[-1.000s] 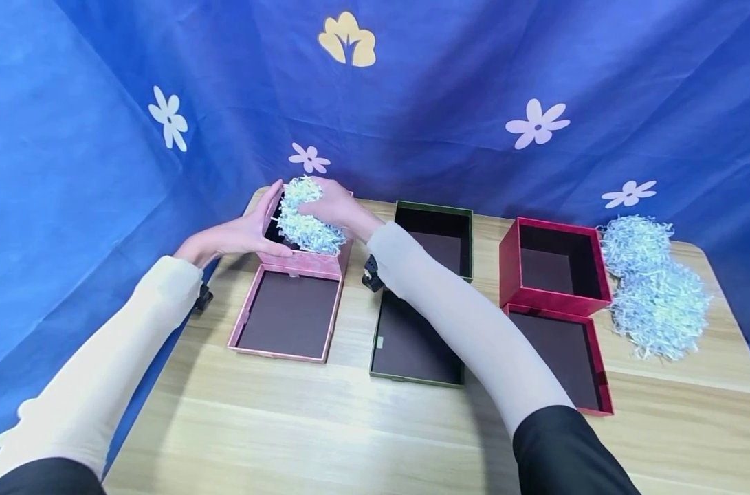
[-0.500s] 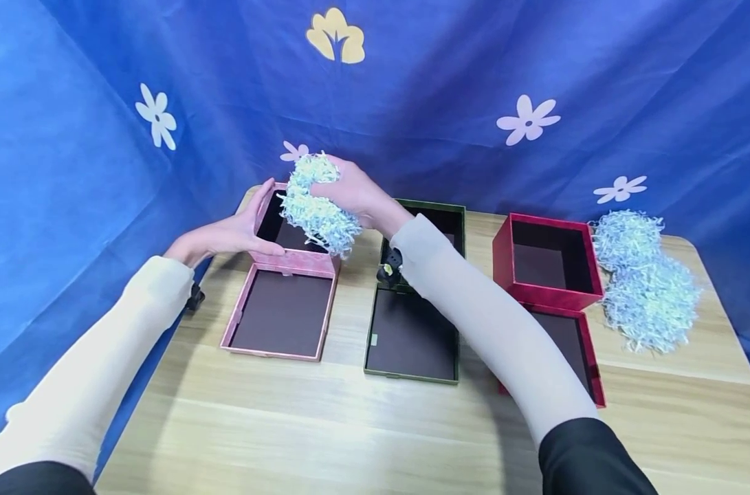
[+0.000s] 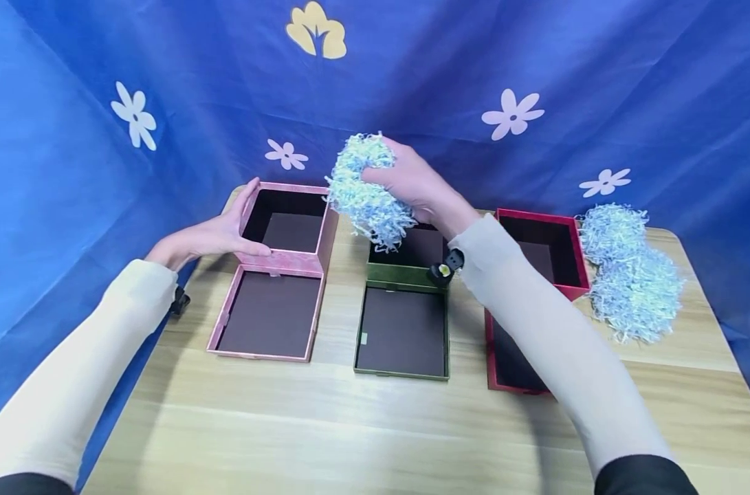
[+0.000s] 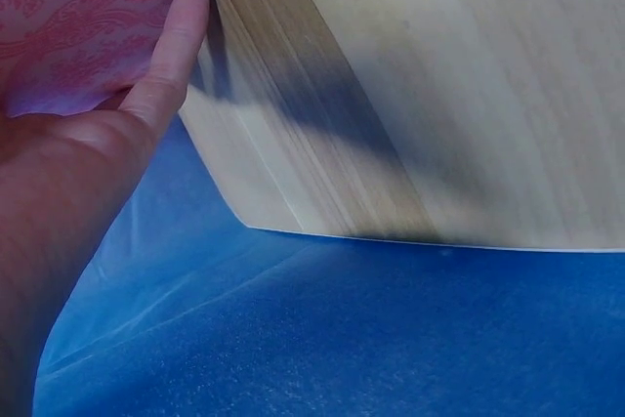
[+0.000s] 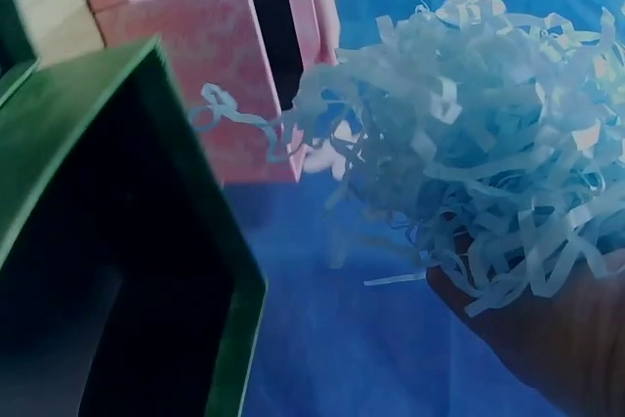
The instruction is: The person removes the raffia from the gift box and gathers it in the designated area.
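Note:
In the head view, my right hand (image 3: 414, 180) grips a bunch of pale blue shredded paper (image 3: 371, 196) above the green box (image 3: 405, 275). The bunch hides part of that box. Close up in the right wrist view, the loose paper strips (image 5: 479, 144) spread over my fingers. My left hand (image 3: 210, 234) rests against the left side of the pink box (image 3: 328, 237), thumb along the front wall and fingers toward the back. The left wrist view shows a straight finger (image 4: 178, 41) on the box's patterned pink wall (image 4: 88, 26). The pink box's dark inside shows.
Open lids in pink (image 3: 269, 313), green (image 3: 402, 333) and red (image 3: 511, 357) lie in front of their boxes. At the right stands the red box (image 3: 572, 292), partly behind my right arm. More shredded paper (image 3: 637, 292) lies beside it. A blue curtain (image 3: 412, 69) hangs behind the table.
My right hand has lifted the shredded paper up out of the pink box and carried it right, over the green box. My left hand stays on the pink box. The head view has shifted slightly.

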`<state>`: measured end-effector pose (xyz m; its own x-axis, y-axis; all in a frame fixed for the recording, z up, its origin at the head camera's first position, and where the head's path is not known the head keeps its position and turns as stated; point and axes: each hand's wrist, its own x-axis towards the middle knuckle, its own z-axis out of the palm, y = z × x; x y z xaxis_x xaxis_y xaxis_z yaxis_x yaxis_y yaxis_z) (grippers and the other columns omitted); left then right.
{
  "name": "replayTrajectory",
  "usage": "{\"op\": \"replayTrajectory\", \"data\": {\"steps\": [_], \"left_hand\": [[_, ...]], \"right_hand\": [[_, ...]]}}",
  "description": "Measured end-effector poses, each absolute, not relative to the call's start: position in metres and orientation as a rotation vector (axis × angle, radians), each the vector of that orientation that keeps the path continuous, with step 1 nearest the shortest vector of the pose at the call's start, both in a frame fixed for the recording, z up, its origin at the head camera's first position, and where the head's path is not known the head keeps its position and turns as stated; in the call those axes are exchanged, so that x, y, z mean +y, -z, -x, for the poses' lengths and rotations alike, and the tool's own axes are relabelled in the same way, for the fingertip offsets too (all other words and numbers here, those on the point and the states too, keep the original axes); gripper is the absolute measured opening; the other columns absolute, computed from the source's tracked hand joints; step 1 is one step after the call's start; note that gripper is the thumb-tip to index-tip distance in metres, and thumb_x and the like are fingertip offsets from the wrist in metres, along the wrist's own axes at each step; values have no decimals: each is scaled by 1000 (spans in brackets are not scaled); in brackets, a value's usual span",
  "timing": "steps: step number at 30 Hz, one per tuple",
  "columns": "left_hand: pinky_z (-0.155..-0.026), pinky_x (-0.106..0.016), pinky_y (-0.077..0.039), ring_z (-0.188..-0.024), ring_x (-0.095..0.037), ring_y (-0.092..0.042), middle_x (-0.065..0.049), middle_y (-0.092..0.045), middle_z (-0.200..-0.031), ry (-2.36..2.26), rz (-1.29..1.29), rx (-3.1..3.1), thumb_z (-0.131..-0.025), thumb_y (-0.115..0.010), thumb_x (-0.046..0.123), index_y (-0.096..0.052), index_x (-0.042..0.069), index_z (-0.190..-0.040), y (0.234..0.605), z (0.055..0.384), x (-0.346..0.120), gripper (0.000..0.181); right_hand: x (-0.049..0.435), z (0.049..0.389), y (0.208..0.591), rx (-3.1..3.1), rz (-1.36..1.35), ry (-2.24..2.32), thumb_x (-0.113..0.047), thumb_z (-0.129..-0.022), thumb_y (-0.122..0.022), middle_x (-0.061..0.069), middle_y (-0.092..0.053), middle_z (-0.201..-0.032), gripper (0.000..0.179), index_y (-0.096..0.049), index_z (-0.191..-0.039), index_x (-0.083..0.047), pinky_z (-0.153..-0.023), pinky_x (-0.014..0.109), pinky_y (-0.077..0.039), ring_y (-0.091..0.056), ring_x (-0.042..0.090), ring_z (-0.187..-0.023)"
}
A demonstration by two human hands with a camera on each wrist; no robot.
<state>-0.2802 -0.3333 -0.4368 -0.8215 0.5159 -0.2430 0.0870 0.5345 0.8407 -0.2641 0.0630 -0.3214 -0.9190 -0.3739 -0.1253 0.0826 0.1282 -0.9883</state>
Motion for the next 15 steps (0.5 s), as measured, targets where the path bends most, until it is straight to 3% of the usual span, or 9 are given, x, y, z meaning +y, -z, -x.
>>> {"op": "replayTrajectory", "data": {"steps": [4, 7, 11, 15], "left_hand": [[-129, -55, 6, -161, -11, 22, 13, 26, -177, -1237, -496, 2306, -91, -89, 7, 22, 33, -171, 437, 277, -338, 140], [-129, -54, 6, -161, -11, 22, 13, 26, -177, -1231, -496, 2317, -91, -89, 8, 22, 35, -171, 437, 274, -340, 140], [-129, -54, 6, -161, -11, 22, 10, 27, -177, -1238, -499, 2324, -90, -88, 6, 22, 34, -171, 436, 271, -344, 139], [-129, -54, 6, -161, -12, 22, 8, 26, -177, -1253, -506, 2323, -90, -87, 4, 22, 32, -172, 436, 269, -345, 139]], "right_hand": [[89, 259, 319, 2084, 225, 1842, -5, -106, -64, 7, -54, -156, 68, -41, -169, -16, -94, 32, -55, -59, 18, -118], [109, 255, 320, 1999, 175, 1926, -1, -107, -60, 13, -63, -131, 57, -50, -161, -15, -83, 34, -61, -65, 22, -100], [134, 249, 321, 1935, 139, 1981, 1, -107, -58, 14, -64, -126, 53, -50, -158, -13, -75, 34, -65, -71, 21, -91], [157, 241, 319, 1934, 143, 1989, 0, -108, -55, 16, -63, -126, 50, -48, -156, -11, -75, 35, -66, -74, 21, -90]]}}
